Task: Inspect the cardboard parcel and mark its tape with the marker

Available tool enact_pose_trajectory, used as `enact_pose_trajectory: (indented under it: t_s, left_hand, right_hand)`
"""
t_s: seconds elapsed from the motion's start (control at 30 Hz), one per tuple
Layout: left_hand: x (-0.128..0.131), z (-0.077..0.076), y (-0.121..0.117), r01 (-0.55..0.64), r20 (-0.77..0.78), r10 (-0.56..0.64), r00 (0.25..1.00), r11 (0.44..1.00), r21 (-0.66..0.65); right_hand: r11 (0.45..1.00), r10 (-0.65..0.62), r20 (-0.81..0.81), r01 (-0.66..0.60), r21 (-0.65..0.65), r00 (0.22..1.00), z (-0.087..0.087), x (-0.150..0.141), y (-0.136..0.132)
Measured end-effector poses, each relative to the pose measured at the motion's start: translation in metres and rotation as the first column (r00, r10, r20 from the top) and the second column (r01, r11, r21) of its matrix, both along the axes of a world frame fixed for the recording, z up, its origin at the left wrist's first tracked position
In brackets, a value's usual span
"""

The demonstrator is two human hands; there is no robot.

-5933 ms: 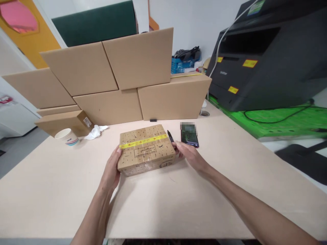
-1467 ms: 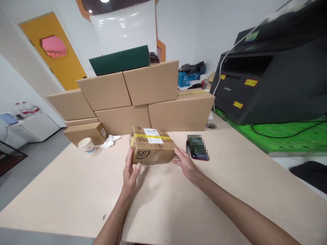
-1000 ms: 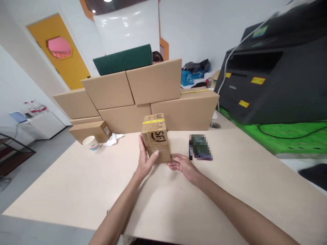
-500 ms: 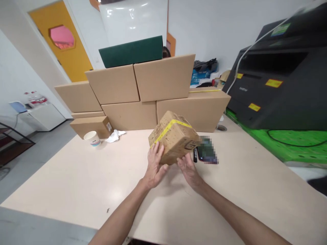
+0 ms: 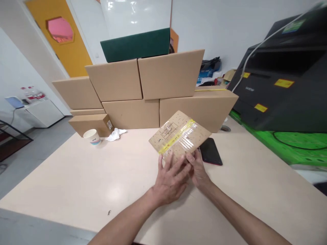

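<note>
In the left middle of the frame there is a paper cup (image 5: 92, 137), standing upright, and to its right lies a crumpled white tissue (image 5: 115, 135). Just behind the cup is a low brown carton (image 5: 88, 125). Across the upper centre, plain cardboard boxes (image 5: 120, 80) are stacked, with a dark green box (image 5: 135, 45) on top. An orange door (image 5: 76, 61) is at upper left; at right, a black printer (image 5: 268, 92) stands above a green platform (image 5: 286, 149).

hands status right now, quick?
Left hand: holding the taped box at its near edge, fingers spread.
Right hand: holding the same box, just right of the left hand; grip partly hidden.
</note>
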State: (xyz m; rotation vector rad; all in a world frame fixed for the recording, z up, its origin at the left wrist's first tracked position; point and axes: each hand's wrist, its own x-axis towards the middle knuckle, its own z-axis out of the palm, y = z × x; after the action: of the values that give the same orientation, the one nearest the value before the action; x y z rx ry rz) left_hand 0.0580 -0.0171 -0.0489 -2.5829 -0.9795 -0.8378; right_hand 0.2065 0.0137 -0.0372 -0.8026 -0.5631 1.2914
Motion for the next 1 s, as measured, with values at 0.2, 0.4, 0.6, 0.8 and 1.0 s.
enact_pose_trajectory:
  t_s: [0.2,0.4,0.6,0.8,1.0]
  left_hand:
    - [-0.008,-0.004,0.012,0.155,0.04,-0.155,0.987,0.988,-0.003]
    - [-0.013,-0.01,0.022,0.327,0.214,-0.304,0.929,0.941,-0.085]
    - [-0.026,-0.002,0.025,0.139,0.372,-0.12,0.92,0.99,-0.024]
    - [-0.063,0.024,0.051,0.251,0.738,0.478,0.476,0.731,-0.635]
    - [-0.053,0.038,0.045,0.732,0.739,0.583,0.338,0.33,-0.596]
  right_hand:
    - [0.986,0.006,-0.009,-0.008,-0.165,1.0,-0.004,0.002,0.011]
    - [0.985,0.027,0.073,-0.014,-0.172,0.997,0.0,0.002,0.024]
    - [0.97,0.112,0.085,-0.09,-0.225,0.99,0.005,0.011,0.032]
    - [0.937,0.272,-0.023,-0.27,-0.22,0.962,-0.005,0.039,0.019]
    - [0.907,0.398,0.178,-0.415,0.067,0.9,-0.003,0.044,0.01]
